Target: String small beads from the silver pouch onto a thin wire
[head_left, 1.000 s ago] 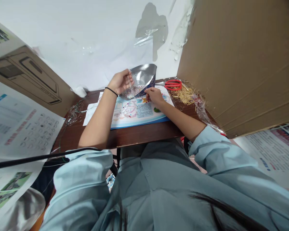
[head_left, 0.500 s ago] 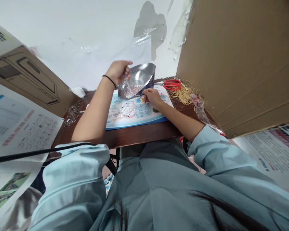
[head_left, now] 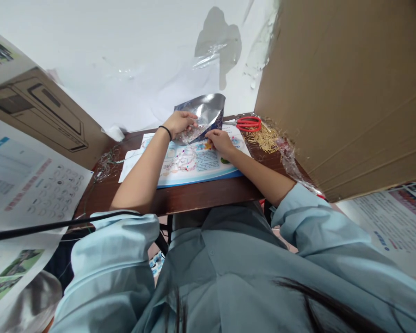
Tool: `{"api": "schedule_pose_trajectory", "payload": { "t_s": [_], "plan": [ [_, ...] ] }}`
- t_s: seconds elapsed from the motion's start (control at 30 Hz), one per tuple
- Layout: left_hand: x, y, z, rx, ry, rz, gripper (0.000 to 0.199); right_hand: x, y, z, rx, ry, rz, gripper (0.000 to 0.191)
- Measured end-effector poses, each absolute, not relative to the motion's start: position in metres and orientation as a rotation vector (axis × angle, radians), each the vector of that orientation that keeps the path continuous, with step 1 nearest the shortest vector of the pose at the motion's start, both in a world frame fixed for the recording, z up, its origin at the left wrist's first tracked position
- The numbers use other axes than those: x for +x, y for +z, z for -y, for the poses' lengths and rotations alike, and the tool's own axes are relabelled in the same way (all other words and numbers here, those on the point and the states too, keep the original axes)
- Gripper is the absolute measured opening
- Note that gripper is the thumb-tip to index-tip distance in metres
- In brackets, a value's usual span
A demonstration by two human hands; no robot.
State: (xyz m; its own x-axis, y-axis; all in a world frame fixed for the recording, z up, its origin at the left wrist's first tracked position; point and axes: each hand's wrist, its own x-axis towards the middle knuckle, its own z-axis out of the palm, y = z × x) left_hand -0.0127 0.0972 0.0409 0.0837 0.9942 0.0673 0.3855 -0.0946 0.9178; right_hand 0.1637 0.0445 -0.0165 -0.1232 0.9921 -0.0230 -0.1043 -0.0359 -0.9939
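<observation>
A silver-lined foil pouch (head_left: 210, 107) with a dark patterned outside lies tilted and open at the back of the table. Small pale and pink beads (head_left: 194, 135) lie inside it, some hidden under my fingers. My left hand (head_left: 180, 124), a black band at its wrist, reaches over the pouch's left side. Its fingers are bent and apart above the beads, and nothing shows plainly between them. My right hand (head_left: 222, 141) pinches the pouch's lower right edge. Beneath the pouch lies a printed sheet (head_left: 208, 169), with a loop of beads (head_left: 186, 159) on it.
Red-handled scissors (head_left: 248, 124) lie right of the pouch, beside a pile of gold-coloured sticks (head_left: 265, 140) and crumpled clear plastic (head_left: 291, 159). Tangled clear thread (head_left: 106, 166) is at the table's left. Cardboard (head_left: 333, 92) stands on the right, a printed box (head_left: 52, 115) on the left.
My left hand has come down from above the pouch's left rim to the beads inside, its fingers less curled. My right hand keeps its hold on the pouch.
</observation>
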Motion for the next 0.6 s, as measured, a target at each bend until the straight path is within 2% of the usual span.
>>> {"api": "schedule_pose_trajectory", "payload": {
  "t_s": [0.17, 0.27, 0.4, 0.53, 0.6],
  "plan": [
    [0.001, 0.045, -0.103, 1.590, 1.381, -1.397, 0.008, 0.164, -0.016, -0.042, -1.144, 1.352, 1.255, 0.020],
    [0.005, 0.048, -0.110, 1.563, 1.467, -1.406, 0.009, 0.164, -0.017, -0.042, -1.145, 1.349, 1.284, 0.021],
    [0.001, 0.049, -0.114, 1.716, 1.265, -1.453, 0.010, 0.163, -0.018, -0.043, -1.148, 1.341, 1.305, 0.021],
    [-0.013, 0.036, -0.110, 1.933, 0.947, -1.719, 0.012, 0.162, -0.020, -0.044, -1.157, 1.339, 1.297, 0.022],
    [-0.019, 0.025, -0.102, 2.013, 0.896, -1.774, 0.025, 0.162, -0.021, -0.045, -1.152, 1.341, 1.297, 0.022]
  ]
}}
